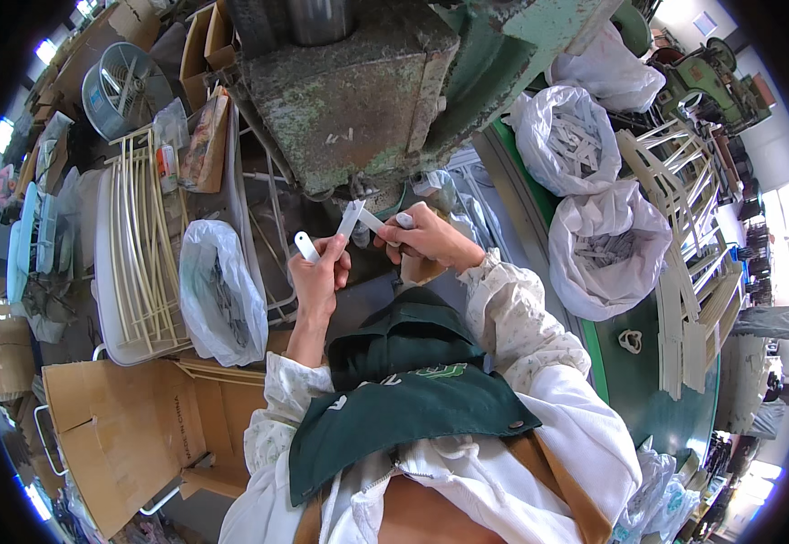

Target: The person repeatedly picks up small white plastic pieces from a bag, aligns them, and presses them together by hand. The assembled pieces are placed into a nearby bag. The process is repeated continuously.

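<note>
Under the machine head, my left hand is closed on a flat white strip, pinched between thumb and fingers. A white rounded tab with a small hole also sticks out of that hand; I cannot tell whether it belongs to the same strip. My right hand pinches another flat white strip, and a rounded white end shows above its fingers. The two strips meet or overlap at their far tips, close below the green press. Fingers hide the middle parts of both.
A white bag of strips stands left; two more bags holding similar pieces sit on the green table at right. Cream-coloured racks stand left, slatted frames right. An open cardboard box lies lower left.
</note>
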Demonstrator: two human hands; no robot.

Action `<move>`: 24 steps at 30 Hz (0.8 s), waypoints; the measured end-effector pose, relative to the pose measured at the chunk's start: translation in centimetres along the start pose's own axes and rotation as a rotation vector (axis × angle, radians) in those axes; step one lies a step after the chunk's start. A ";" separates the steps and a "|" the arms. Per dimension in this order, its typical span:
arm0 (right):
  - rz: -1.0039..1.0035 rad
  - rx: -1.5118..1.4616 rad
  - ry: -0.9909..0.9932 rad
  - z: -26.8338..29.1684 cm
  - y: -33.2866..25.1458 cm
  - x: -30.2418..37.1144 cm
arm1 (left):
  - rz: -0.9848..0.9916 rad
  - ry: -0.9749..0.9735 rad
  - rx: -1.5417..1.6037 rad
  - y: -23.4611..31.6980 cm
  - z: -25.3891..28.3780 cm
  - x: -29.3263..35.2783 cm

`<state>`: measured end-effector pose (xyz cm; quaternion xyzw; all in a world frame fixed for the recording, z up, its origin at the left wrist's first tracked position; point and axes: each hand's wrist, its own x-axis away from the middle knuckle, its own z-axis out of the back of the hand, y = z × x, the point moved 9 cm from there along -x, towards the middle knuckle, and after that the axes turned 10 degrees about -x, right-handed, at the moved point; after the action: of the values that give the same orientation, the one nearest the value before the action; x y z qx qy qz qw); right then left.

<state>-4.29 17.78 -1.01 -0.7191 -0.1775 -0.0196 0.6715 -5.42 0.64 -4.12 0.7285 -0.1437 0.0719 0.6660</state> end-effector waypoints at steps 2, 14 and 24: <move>-0.001 -0.031 -0.023 -0.2 0.8 0.1 | 0.020 0.014 0.007 -0.5 0.2 0.3; -0.025 -0.161 0.102 2.6 -1.2 2.8 | 0.022 -0.218 -0.002 1.6 -1.5 1.1; 0.254 -0.206 0.819 30.6 2.3 7.3 | 0.253 -0.377 0.577 -4.2 -1.5 0.8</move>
<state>-3.25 49.09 -4.22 -0.7314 0.1961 -0.2379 0.6082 -3.25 2.35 -7.77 0.8633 -0.3264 0.0558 0.3808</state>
